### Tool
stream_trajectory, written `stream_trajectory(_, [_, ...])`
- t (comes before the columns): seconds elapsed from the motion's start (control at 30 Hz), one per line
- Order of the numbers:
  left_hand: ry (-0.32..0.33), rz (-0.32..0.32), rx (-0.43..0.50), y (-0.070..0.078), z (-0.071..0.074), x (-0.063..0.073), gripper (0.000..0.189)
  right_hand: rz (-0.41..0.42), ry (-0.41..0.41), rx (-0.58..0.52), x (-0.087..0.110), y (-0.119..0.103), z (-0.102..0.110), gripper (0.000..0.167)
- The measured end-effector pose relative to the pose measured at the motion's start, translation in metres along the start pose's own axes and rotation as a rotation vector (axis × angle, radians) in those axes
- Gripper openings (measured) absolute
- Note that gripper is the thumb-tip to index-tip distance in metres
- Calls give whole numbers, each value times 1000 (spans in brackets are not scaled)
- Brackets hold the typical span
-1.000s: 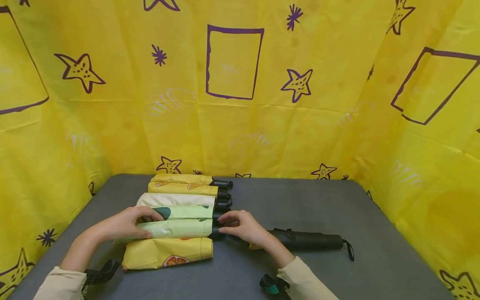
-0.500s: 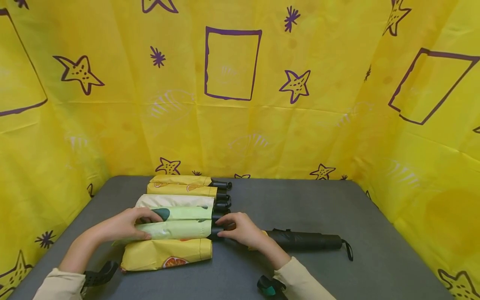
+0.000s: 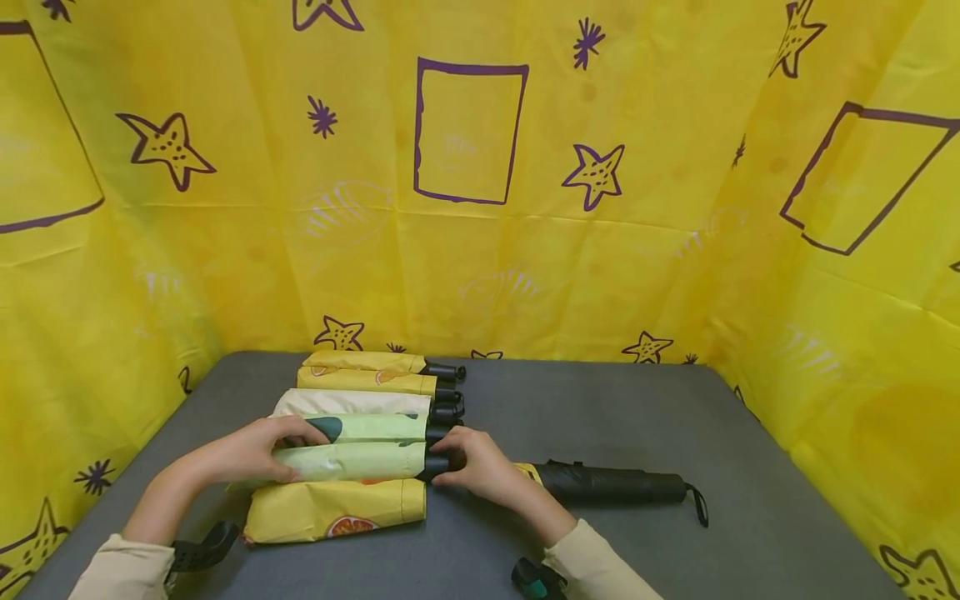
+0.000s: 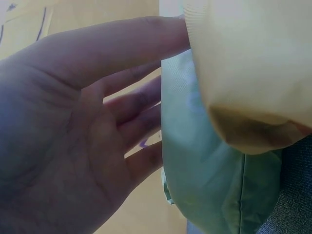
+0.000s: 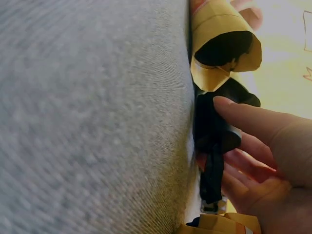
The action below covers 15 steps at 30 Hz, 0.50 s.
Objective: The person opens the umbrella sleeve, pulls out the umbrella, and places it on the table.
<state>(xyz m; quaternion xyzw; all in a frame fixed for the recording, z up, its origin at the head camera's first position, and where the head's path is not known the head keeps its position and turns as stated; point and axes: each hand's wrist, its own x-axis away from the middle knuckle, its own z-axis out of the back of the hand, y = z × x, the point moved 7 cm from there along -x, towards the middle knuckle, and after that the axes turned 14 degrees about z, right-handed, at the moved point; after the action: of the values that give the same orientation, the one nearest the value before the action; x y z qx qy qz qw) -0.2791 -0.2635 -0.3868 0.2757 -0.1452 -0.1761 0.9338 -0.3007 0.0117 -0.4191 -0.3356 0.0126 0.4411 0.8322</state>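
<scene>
Several folded umbrellas lie side by side on the left of the grey table. My left hand (image 3: 251, 450) grips the left part of the nearest light green umbrella (image 3: 360, 461), thumb on the near side and fingers on the far side. At its other end my right hand (image 3: 483, 468) pinches the black handle (image 3: 435, 467). In the right wrist view, thumb and fingers are on that black handle (image 5: 207, 119), with a black strap hanging from it. Just in front lies a yellow sleeve (image 3: 337, 510) with orange-slice print; its hollow open end shows in the right wrist view.
Behind are a cream umbrella (image 3: 352, 401) and yellow ones (image 3: 367, 381). A black folded umbrella (image 3: 615, 483) with a wrist loop lies to the right, some yellow at its left end. Yellow patterned cloth (image 3: 472, 275) walls in the grey table (image 3: 600, 408).
My right hand has shifted slightly toward the near side on the black handle. The left hand and the umbrellas have stayed almost still.
</scene>
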Motion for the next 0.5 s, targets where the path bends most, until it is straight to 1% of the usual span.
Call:
stream_trajectory(0.17, [-2,0,-5,0,-1,0,45,12,2,34,0,-4,0,36])
stream_trajectory(0.37, [3,-19,-21,2,0,0,45,26,10,27,0,-3,0,33])
stream_trajectory(0.5, [1,-14,-23,2,0,1,46,42,15,25,0,-4,1,32])
